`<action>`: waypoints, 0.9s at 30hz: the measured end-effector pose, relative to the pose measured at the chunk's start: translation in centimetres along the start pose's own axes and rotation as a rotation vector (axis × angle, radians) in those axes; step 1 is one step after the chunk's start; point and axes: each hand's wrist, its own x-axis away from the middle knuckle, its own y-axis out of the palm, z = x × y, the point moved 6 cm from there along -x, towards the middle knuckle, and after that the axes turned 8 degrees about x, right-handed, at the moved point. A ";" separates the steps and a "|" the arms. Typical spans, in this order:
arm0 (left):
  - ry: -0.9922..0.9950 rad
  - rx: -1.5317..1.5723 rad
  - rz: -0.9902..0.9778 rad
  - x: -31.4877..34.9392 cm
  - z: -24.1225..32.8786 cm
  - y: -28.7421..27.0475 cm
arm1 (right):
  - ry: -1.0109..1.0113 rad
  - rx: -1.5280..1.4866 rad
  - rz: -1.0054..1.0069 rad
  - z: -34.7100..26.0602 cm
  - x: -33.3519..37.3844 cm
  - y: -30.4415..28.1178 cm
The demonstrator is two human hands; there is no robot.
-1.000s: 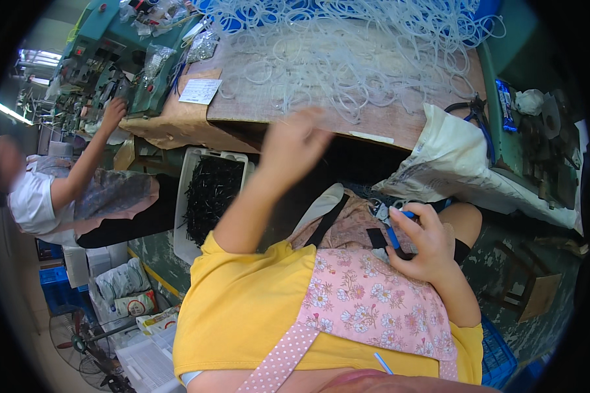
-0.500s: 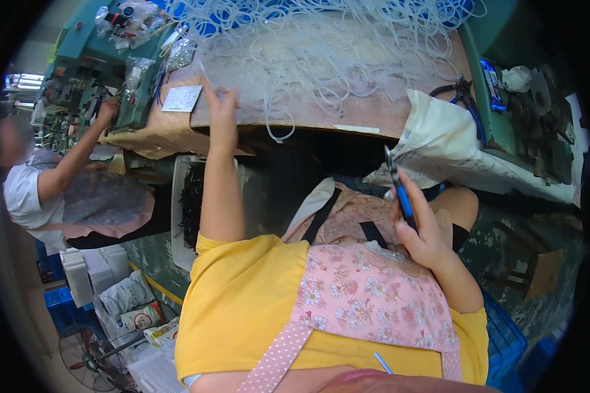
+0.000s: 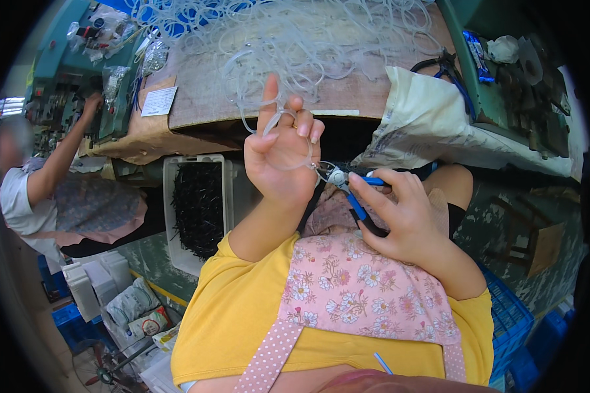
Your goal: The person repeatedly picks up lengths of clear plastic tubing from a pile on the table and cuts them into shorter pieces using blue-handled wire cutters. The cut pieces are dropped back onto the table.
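My left hand (image 3: 282, 154) is raised palm up over my lap, its index finger stretched out and its other fingers partly curled. It holds a translucent plastic loop (image 3: 245, 119), which passes between the fingers and trails across the palm. My right hand (image 3: 405, 213) grips blue-handled nippers (image 3: 339, 177), with the handles spread. The metal jaws meet the loop beside my left palm. Whether they are closed on it is too small to tell. Ahead, a tangled pile of translucent plastic loops (image 3: 347, 39) covers much of the worktable (image 3: 203, 108).
A white bin (image 3: 228, 196) of black pieces stands left below the table. A white sack (image 3: 400, 124) hangs over the edge at right, near dark pliers (image 3: 447, 65). A printed card (image 3: 158, 101) lies at left. A co-worker (image 3: 72, 190) sits farther left.
My left hand has drawn back from the pile toward my lap with a plastic loop. My right hand has turned the nippers leftward and spread their handles, bringing the jaws to the loop.
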 end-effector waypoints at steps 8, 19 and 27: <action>0.069 -0.038 -0.076 0.4 -0.1 1.2 | 0.002 0.000 -0.041 -0.4 0.0 -0.2; 0.061 -0.078 -0.022 0.4 -0.3 1.5 | 0.019 0.027 -0.030 -0.2 0.3 0.2; -0.453 -0.011 0.110 -0.1 -2.1 1.2 | -0.171 0.220 0.017 1.5 0.2 -0.2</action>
